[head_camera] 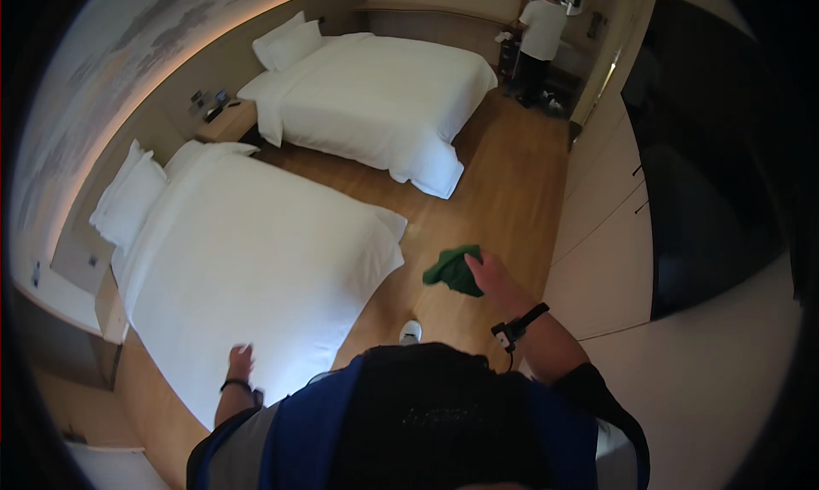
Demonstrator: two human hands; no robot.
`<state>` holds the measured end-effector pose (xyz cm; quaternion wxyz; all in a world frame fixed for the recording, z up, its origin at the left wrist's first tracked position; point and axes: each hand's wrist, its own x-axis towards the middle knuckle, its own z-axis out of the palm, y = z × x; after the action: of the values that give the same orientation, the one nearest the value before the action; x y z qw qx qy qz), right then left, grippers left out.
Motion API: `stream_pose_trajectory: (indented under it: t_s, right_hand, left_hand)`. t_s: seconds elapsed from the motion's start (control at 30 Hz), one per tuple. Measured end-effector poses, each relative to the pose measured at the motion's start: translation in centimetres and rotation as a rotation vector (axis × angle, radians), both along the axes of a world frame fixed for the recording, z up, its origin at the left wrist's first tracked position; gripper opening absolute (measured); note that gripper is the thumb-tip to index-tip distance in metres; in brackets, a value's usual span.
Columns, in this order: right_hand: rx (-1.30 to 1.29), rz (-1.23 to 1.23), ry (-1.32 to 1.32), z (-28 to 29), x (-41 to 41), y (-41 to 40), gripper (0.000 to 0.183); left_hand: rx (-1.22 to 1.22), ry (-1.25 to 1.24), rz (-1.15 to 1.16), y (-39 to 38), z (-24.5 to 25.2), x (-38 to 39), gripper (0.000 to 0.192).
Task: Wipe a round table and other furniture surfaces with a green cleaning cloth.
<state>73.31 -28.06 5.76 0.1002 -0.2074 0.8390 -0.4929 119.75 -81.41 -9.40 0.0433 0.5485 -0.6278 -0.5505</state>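
My right hand (489,274) grips a crumpled green cloth (455,270) and holds it over the wooden floor (492,189), in front of my body. My left hand (241,361) is at the lower left, above the white cover of the nearer bed (249,234). Its fingers look bent and blurred, and whether it holds anything small cannot be made out. A device on a black strap is on my right wrist, and a dark band is on my left wrist.
A second white bed (384,87) stands beyond a wooden nightstand (230,120). White pillows (131,192) lie at the nearer bed's head. On the right are pale cabinets (601,228) and a large black television screen (710,170). A person (540,36) stands at the far end.
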Motion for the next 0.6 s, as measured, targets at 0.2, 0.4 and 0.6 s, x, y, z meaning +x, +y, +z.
stream_pose_trajectory:
  t_s: [0.2, 0.4, 0.6]
  right_hand:
    - [-0.240, -0.055, 0.004, 4.8, -15.3, 1.2, 0.032]
    - [-0.176, -0.178, 0.263, 4.6, -30.0, 6.3, 0.024]
    - [-0.114, -0.379, -0.006, 1.8, -48.0, 11.4, 0.027]
  left_hand:
    - [-0.394, 0.482, -0.922, 12.7, 6.2, -51.5, 0.076]
    - [-0.348, 0.872, -1.871, 36.9, 15.7, -82.2, 0.059]
    - [-0.037, 0.597, -1.884, 41.3, 15.3, -101.7, 0.025]
